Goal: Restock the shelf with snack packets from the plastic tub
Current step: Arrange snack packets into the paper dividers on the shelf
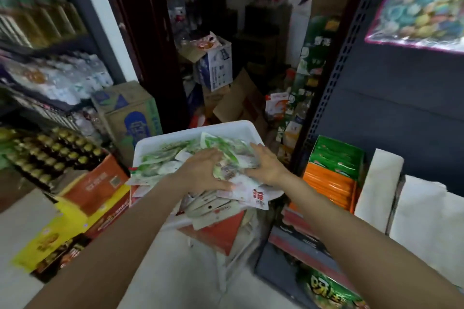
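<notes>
From the head view we look down on a white plastic tub [227,129], and we place everything else by it. The tub sits tilted on a red carton [218,232] and is heaped with snack packets [170,162], mostly green and white, with a few spilling over its near rim. Our left hand [200,173] lies on the middle of the heap, fingers curled round a bunch of packets. Our right hand [266,164] presses in from the tub's right side, fingers bent over the same bunch, so both hands grasp packets together. Just right of the tub stands the dark shelf [391,98], with green and orange packets [334,173] filed upright in a box on it. Left of the tub stand an orange carton [98,183] and rows of gold-capped bottles [57,150]. Behind the tub, cardboard boxes [216,65] are piled in a doorway.
</notes>
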